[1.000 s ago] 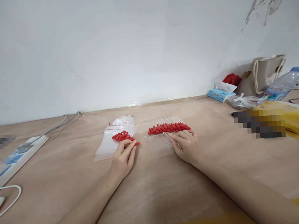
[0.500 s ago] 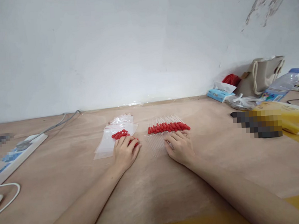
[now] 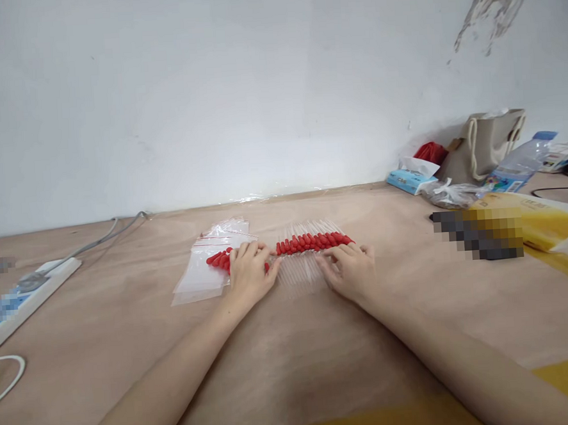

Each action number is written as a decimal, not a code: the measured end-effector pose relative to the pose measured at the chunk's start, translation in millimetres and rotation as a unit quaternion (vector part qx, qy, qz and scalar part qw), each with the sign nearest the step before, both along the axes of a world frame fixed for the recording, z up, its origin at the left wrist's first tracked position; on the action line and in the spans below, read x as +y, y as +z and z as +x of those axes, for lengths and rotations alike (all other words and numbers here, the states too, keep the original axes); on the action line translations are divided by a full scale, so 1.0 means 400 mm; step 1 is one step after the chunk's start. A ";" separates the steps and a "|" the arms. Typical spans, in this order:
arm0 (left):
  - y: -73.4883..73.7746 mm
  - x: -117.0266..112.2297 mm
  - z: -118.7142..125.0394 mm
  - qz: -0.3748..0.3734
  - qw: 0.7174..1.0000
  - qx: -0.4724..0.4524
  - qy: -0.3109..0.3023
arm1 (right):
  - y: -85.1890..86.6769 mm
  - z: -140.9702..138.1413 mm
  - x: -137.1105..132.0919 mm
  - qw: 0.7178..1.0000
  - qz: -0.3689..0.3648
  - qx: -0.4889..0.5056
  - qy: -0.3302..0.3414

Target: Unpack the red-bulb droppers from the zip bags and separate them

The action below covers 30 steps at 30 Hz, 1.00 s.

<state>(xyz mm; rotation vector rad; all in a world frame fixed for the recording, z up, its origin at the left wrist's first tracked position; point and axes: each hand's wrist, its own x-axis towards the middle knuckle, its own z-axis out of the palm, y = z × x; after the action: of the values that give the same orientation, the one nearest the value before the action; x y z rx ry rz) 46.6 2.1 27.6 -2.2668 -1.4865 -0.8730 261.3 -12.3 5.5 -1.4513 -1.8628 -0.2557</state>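
A row of clear glass droppers with red rubber bulbs (image 3: 312, 241) lies side by side in the middle of the wooden table (image 3: 292, 340). My right hand (image 3: 348, 269) rests palm down on their clear stems, fingers stretched toward the red bulbs. My left hand (image 3: 249, 272) lies at the row's left end, fingers curled over a small pile of loose red bulbs (image 3: 218, 259) that sits on a stack of clear zip bags (image 3: 205, 268). What its fingers hold, if anything, is hidden.
A white power strip (image 3: 24, 296) with grey cable lies at the left edge. At the back right stand a tissue pack (image 3: 409, 178), a canvas bag (image 3: 489, 143), a plastic bottle (image 3: 521, 159) and yellow packaging (image 3: 549, 222). A white wall rises behind the table.
My left hand has slid right from the bulb pile to the left end of the dropper row. My right hand has shifted slightly and stays on the stems.
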 end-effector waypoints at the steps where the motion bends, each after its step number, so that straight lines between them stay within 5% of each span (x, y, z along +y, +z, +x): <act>1: 0.006 0.017 0.018 -0.015 1.000 -0.006 0.005 | 0.003 0.010 0.004 0.999 -0.033 0.023 -0.028; 6: 0.015 0.095 0.083 -0.091 0.995 -0.033 0.018 | 0.007 0.032 0.015 0.981 -0.172 0.074 -0.055; 17: 0.000 0.123 0.103 -0.123 0.985 -0.107 0.057 | -0.009 0.017 0.010 0.979 -0.188 0.081 -0.002; 21: -0.002 0.076 0.065 -0.099 0.982 -0.149 0.058 | -0.012 0.020 0.014 0.979 -0.187 0.080 -0.003; 30: -0.039 -0.102 -0.115 -0.055 0.987 -0.057 -0.139 | -0.016 0.025 0.024 0.971 -0.219 0.094 -0.019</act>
<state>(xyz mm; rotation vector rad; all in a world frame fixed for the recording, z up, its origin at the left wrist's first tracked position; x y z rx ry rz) 0.5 -38.9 12.0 -2.5905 -1.3113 -1.0363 271.2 -2.8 -0.7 -1.7340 -1.8064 0.2879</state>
